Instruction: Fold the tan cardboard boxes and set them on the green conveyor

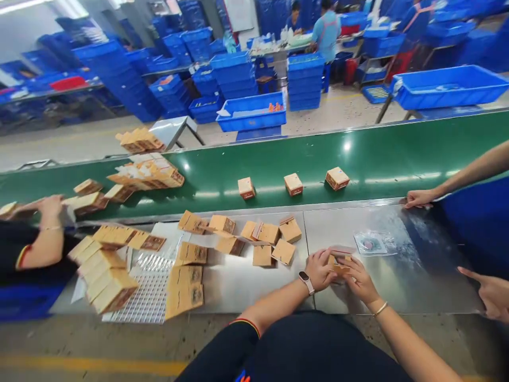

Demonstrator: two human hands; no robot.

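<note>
Facing upward — open carton [340, 269] in both hands [320, 269] [361, 281] — long axis unclear.

Place: factory packing line
Conveyor: long green belt [214, 156], steel-edged
Worktop: shiny metal counter [234, 281]
Storage: stacked blue plastic crates [304, 85]
Floor: yellow painted line [95, 365]

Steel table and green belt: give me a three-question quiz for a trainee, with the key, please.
1. How many boxes stand on the green belt to the right of the big pile?
2. True or false: the left hand and the right hand hold the same carton.
3. Where is the clear packet? A) green belt B) steel table C) floor

Key: 1. three; 2. true; 3. B
</note>
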